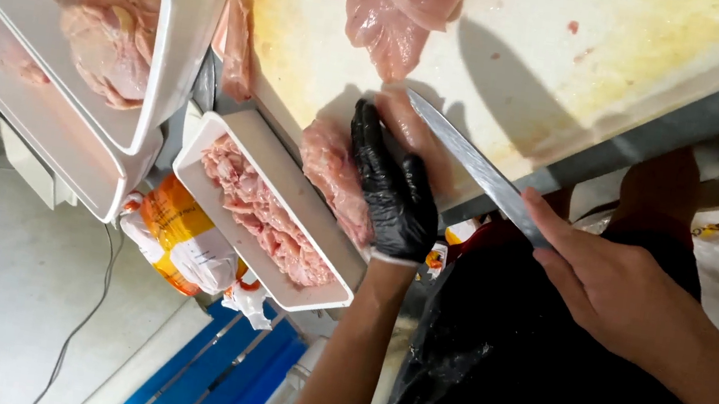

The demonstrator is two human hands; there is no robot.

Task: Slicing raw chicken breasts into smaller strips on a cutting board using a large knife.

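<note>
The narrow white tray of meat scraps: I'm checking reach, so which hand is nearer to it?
Left. The gloved left hand presses raw chicken right beside the narrow white tray. The bare right hand holds the knife farther off, beyond the left hand.

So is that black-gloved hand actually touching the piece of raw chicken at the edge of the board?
Touching. The head view shows the gloved left hand lying flat on the chicken piece at the edge of the cutting board, fingers pressed on the meat with no gap.

Gloved left hand [394, 188] pins chicken [340, 176]; right hand [615, 285] w/ knife [477, 167].
</note>
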